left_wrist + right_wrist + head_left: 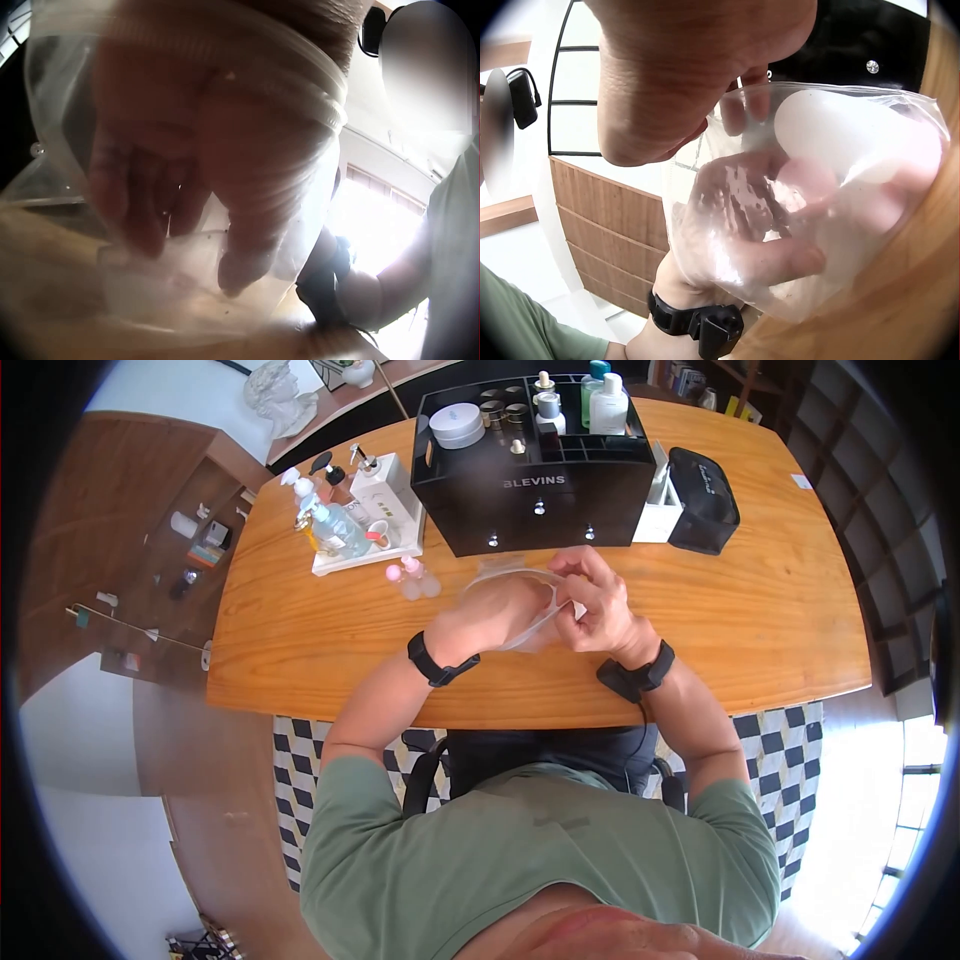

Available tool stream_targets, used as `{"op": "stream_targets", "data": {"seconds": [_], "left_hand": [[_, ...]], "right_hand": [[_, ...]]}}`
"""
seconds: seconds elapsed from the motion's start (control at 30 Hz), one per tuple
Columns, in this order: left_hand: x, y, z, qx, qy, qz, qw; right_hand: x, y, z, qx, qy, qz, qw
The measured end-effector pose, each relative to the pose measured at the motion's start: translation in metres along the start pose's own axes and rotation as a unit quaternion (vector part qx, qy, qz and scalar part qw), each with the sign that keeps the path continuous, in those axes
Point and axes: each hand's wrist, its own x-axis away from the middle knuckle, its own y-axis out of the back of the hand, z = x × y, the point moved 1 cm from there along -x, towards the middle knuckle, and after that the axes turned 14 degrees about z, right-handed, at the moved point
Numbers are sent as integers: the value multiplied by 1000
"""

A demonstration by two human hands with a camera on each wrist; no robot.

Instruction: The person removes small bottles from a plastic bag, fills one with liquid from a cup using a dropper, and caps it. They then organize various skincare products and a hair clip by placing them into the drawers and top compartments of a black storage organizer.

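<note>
My left hand (500,610) reaches inside a clear plastic bag (825,289), whose mouth circles the hand near the wrist. In the left wrist view the left fingers (142,225) point down, apart from the thumb, with the bag's ribbed rim above them. My right hand (600,605) pinches the rim between thumb and fingers, beside the left hand. White and pink shapes show through the plastic in the right wrist view; whether they lie in the bag or behind it, I cannot tell. Two small pink-capped bottles (413,580) stand on the table beyond the left wrist.
A black drawer organizer (530,515) with jars and bottles on top stands at the back of the wooden table (740,630). To its left a white tray (345,565) bears pump bottles. A white box (655,520) and a black mesh case (703,505) stand right of it.
</note>
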Motion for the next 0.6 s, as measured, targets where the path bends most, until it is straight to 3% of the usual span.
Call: {"op": "stream_targets", "data": {"seconds": [0.2,0.27,0.3,0.4,0.47,0.5,0.57,0.6], "left_hand": [[4,-2,-2,-36,2,-27,999],[19,13,-4,20,-61,-122,990],[25,19,-7,20,-59,-124,990],[43,35,-12,92,-54,-137,985],[60,39,-11,294,3,-122,948],[67,41,-7,295,3,-120,948],[84,48,1,287,-82,-298,907],[97,53,4,315,-78,-335,885]], "right_hand": [[3,-2,-4,-8,-23,-3,1000],[2,-1,-4,-6,-39,-4,999],[2,-2,-3,-7,-38,-2,999],[0,-2,-2,3,-40,-11,999],[-1,-1,-1,2,-26,-21,999],[-2,0,-1,2,-28,-22,999],[-2,0,-1,0,-24,-23,999],[-1,0,-1,-1,-26,-25,999]]}}
